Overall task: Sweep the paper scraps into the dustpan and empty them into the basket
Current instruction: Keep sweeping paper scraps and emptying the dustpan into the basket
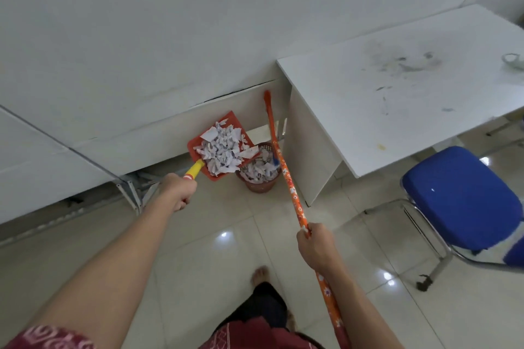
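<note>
Left hand (177, 193): fingers clamped on dustpan (226, 119) handle.
Right hand (317, 244): fingers clamped on broomstick (292, 187).
Paper scraps (224, 150): heaped in dustpan, basket (259, 185).

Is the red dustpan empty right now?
No, the dustpan that the left hand holds by the basket is heaped with torn white paper scraps.

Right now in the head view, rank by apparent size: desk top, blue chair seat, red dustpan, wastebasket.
white desk top
blue chair seat
red dustpan
wastebasket, partly hidden behind the dustpan
</note>
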Demonstrator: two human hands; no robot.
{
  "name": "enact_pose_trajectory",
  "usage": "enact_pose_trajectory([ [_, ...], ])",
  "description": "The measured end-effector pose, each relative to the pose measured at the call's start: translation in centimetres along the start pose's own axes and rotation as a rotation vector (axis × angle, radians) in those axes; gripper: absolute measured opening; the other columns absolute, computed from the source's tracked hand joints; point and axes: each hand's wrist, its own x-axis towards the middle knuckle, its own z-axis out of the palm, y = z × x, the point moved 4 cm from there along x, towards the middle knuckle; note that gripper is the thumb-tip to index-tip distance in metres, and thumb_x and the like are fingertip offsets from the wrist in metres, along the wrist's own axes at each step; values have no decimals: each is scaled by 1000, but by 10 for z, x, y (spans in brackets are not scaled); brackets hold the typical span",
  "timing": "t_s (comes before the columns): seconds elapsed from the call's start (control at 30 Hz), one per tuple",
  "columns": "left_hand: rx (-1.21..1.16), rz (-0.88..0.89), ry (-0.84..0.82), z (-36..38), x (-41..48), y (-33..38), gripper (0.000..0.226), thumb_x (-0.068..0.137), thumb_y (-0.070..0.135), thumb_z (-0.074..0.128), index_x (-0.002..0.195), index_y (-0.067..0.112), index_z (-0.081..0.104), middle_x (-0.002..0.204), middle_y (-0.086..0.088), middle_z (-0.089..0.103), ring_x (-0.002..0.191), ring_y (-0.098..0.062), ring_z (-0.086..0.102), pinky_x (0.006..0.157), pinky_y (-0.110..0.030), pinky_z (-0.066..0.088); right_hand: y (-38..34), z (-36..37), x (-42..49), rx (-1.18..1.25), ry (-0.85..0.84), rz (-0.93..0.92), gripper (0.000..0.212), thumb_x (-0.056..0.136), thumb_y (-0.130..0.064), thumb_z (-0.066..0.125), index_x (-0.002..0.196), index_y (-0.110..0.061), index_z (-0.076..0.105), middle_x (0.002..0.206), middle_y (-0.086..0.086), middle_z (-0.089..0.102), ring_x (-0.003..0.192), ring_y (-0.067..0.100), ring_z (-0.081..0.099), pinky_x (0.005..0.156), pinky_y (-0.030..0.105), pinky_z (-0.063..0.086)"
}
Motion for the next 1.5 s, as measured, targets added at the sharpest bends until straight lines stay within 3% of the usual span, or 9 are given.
enact_pose_trajectory([
  [0.13, 91, 27, 20, 17, -13, 22, 11, 90, 10, 51, 92, 1, 56, 64, -13, 54, 43, -20, 44, 35, -16, 30, 8, -23, 14, 4, -28, -8, 30, 95, -13, 47, 66, -9, 48, 56, -1, 48, 42, 9, 41, 36, 16, 32],
  [0.23, 171, 22, 37, 30, -21, 33, 13, 87, 8, 53, 97, 1, 56, 67, -14, 57, 47, -23, 49, 39, -20, 34, 18, -36, 25, 7, -59, 41, 31, 93, -18, 47, 70, -1, 56, 57, 2, 52, 46, 15, 49, 45, 30, 46],
  [0.33, 245, 56, 45, 43, -30, 47, 16, 84, 9, 56, 98, 2, 56, 72, -14, 61, 51, -24, 54, 40, -21, 37, 33, -45, 34, 15, -78, 43, 28, 90, -18, 46, 65, -7, 50, 55, 3, 50, 46, 18, 50, 46, 31, 43],
  [0.47, 306, 49, 55, 62, -40, 58, 14, 82, 9, 55, 95, 5, 53, 82, -15, 63, 70, -31, 64, 49, -26, 43, 45, -61, 44, -8, -140, 36, 25, 90, -17, 46, 67, -10, 48, 56, 3, 49, 47, 17, 49, 46, 30, 41],
  [0.57, 352, 63, 77, 71, -46, 65, 21, 81, 10, 56, 101, 4, 57, 93, -15, 65, 87, -35, 67, 64, -33, 50, 50, -71, 51, -28, -179, 33, 24, 92, -15, 46, 70, -9, 51, 58, 2, 50, 46, 15, 46, 44, 27, 40],
  [0.7, 431, 89, 99, 80, -50, 67, 25, 83, 11, 57, 108, 7, 58, 94, -12, 60, 94, -34, 64, 70, -33, 48, 54, -76, 57, -48, -189, 14, 24, 91, -15, 46, 68, -9, 48, 57, 2, 50, 45, 15, 46, 43, 26, 39],
  [1.07, 502, 104, 138, 106, -57, 75, 32, 87, 12, 61, 119, 9, 56, 110, -13, 65, 103, -33, 63, 74, -34, 47, 62, -76, 52, -45, -200, 15, 26, 92, -16, 48, 71, -3, 55, 59, 3, 53, 48, 15, 48, 48, 32, 45],
  [1.37, 554, 156, 153, 120, -61, 89, 35, 87, 11, 65, 121, 7, 57, 111, -12, 65, 102, -31, 64, 70, -33, 44, 67, -78, 46, -15, -189, 34, 28, 96, -13, 46, 68, -11, 49, 57, -1, 49, 43, 11, 42, 40, 21, 38],
  [1.5, 579, 185, 171, 125, -62, 94, 39, 88, 11, 66, 125, 5, 54, 113, -12, 64, 102, -30, 64, 68, -32, 43, 69, -79, 44, -16, -175, 43, 28, 95, -12, 47, 66, -10, 46, 56, -1, 47, 43, 11, 41, 41, 23, 39],
])
